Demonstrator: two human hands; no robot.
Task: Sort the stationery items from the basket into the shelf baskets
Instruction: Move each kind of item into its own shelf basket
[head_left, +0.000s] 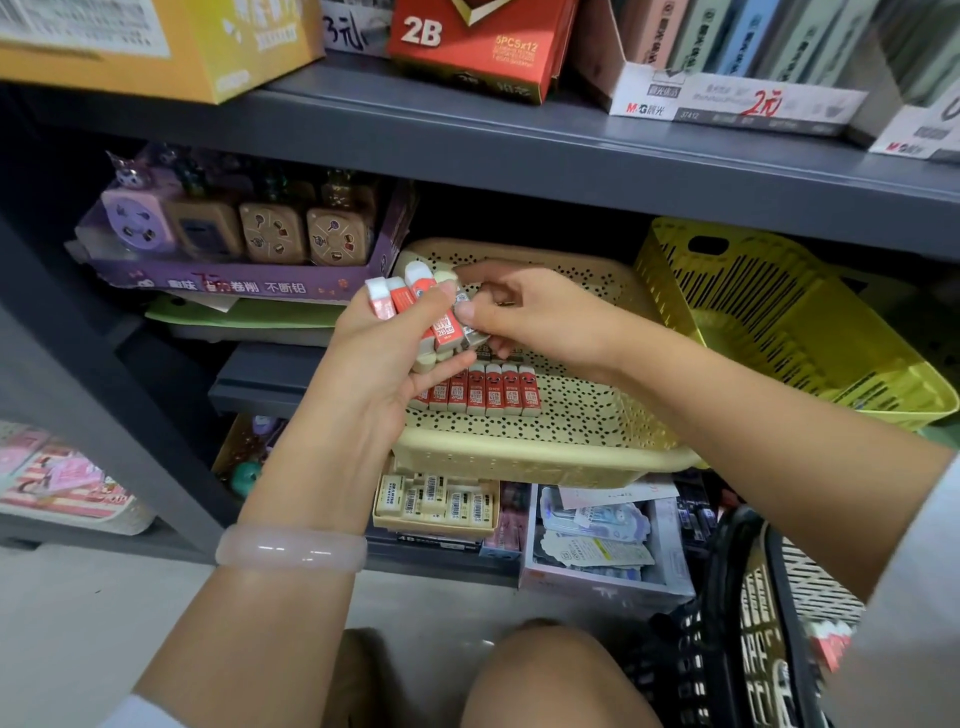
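My left hand (387, 358) grips a bundle of red-sleeved 2B erasers (415, 306) above the cream perforated shelf basket (587, 415). My right hand (524, 312) pinches one eraser (467, 319) at the right side of that bundle. A row of several red-sleeved erasers (493, 397) stands in the cream basket, under my hands. The black carrying basket (748, 613) sits at the lower right, by my knee.
A yellow slotted basket (779, 322) leans to the right of the cream one. A purple sharpener display box (234, 239) stands at the left. Below are a box of barcode erasers (436, 501) and a box of stickers (597, 540). The upper shelf carries boxes.
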